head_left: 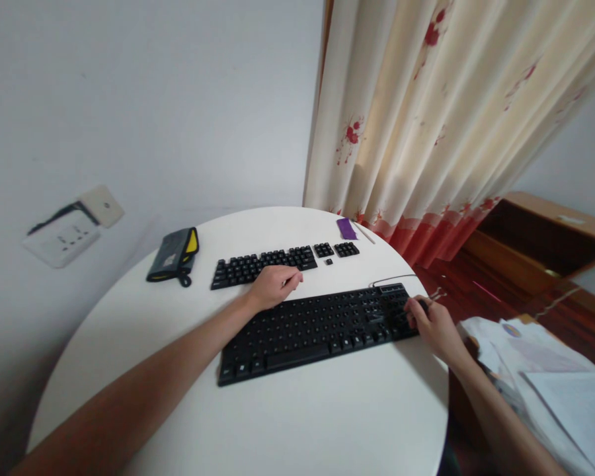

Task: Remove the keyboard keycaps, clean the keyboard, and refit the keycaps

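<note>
A black keyboard (317, 324) lies at a slant on the white round table, most of its key positions bare and some keycaps left along the front row. My right hand (430, 324) is at its right end, fingertips pinched over the number pad; a small dark thing shows by the fingers, too unclear to name. Curled closed, my left hand (276, 287) rests over the keyboard's back edge, and what is inside it is hidden. Behind it, black keycaps (248, 266) stand in rows laid out like a keyboard. One loose keycap (328, 262) sits apart in front of them.
A dark zip pouch (172, 254) with a yellow patch lies at the table's left. At the back are a purple cloth (346, 229) and a thin white stick (364, 233). A cable (394, 278) leaves the keyboard's back. Papers (550, 383) are stacked on the right.
</note>
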{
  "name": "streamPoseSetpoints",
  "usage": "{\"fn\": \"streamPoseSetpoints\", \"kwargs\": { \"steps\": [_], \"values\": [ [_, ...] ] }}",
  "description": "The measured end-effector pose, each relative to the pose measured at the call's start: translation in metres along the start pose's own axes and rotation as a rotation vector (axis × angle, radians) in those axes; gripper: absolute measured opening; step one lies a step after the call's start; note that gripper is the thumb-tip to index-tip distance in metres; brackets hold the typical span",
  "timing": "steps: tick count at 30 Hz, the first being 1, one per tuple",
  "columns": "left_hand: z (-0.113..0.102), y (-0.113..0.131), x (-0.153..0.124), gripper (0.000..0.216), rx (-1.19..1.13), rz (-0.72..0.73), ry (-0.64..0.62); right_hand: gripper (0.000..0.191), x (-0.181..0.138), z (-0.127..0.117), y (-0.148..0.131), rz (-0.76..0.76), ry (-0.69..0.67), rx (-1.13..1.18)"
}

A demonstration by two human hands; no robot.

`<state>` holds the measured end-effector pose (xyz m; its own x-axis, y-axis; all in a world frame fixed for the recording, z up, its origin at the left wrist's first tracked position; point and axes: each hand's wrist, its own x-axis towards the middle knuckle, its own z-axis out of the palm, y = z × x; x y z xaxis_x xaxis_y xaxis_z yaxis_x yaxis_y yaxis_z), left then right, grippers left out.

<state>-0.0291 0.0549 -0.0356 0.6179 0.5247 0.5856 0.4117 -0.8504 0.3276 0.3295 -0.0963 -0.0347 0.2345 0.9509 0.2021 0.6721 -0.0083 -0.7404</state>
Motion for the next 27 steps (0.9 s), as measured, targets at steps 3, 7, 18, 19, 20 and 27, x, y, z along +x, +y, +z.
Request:
{"fn": "streamPoseSetpoints", "kwargs": {
  "steps": [3,7,18,19,20,27],
  "values": [
    [0.000,0.000,0.000,0.031,0.009,0.008,0.007,0.036,0.000,0.000,-0.001,0.006,-0.008,0.027],
    [0.000,0.001,0.001,0.032,0.038,0.031,-0.001,0.037,0.002,0.000,0.000,0.029,-0.003,0.050],
    [0.000,0.003,0.002,0.036,0.148,0.132,0.000,0.041,0.012,0.001,-0.003,0.078,0.083,0.198],
    [0.000,0.004,0.002,0.036,0.160,0.143,-0.007,0.041,0.013,0.004,-0.015,0.042,0.100,0.202],
    [0.000,0.005,0.002,0.036,0.176,0.154,-0.020,0.041,0.014,0.008,-0.028,0.011,0.092,0.206],
    [-0.002,0.010,0.003,0.024,0.313,0.264,-0.070,0.027,0.041,0.060,-0.123,-0.223,-0.035,0.301]
  ]
}}
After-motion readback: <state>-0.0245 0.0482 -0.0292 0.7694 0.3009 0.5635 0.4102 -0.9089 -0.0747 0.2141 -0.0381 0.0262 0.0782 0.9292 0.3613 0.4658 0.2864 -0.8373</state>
